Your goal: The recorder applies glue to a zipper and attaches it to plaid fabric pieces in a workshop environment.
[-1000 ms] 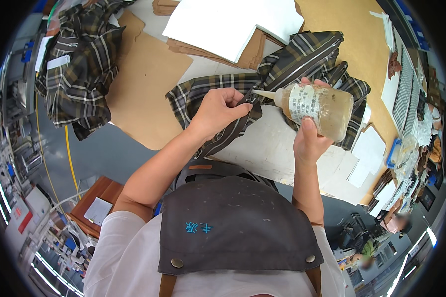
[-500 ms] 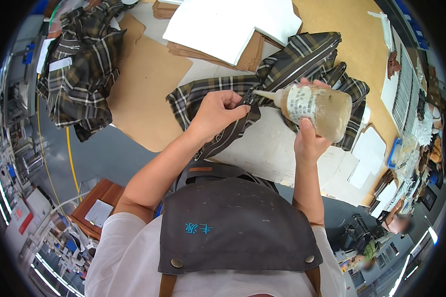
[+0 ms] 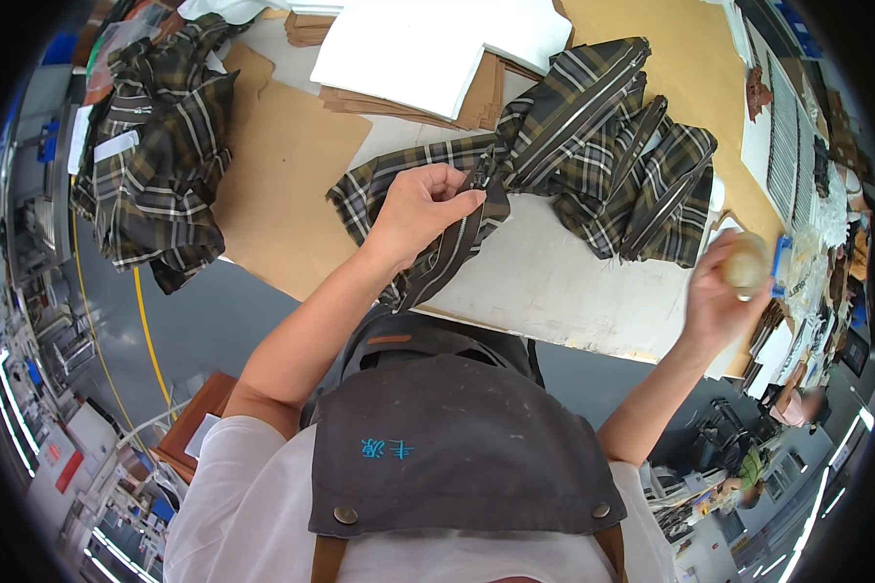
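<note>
My left hand [image 3: 420, 216] pinches a dark zipper [image 3: 457, 238] sewn to a plaid fabric piece [image 3: 384, 185], close to the table's front edge. Thumb and forefinger are closed on it near its dark end. Out to the right, my right hand [image 3: 717, 303] grips a squeeze bottle [image 3: 745, 264] of yellowish liquid. The bottle is smeared by motion and seen nearly end-on, its nozzle not readable. Between the hands and farther back lie other plaid pieces with zippers [image 3: 593, 107], fanned out and overlapping.
White and brown card patterns [image 3: 408, 53] are stacked at the back of the table [image 3: 593, 301]. A heap of plaid fabric [image 3: 160, 155] is at the left, beside brown paper [image 3: 282, 185]. A blue-edged container [image 3: 781, 262] and plastic bags [image 3: 805, 267] crowd the right side.
My right hand has carried the bottle right, away from the zipper that its nozzle was at. The left hand keeps its pinch in nearly the same place.
</note>
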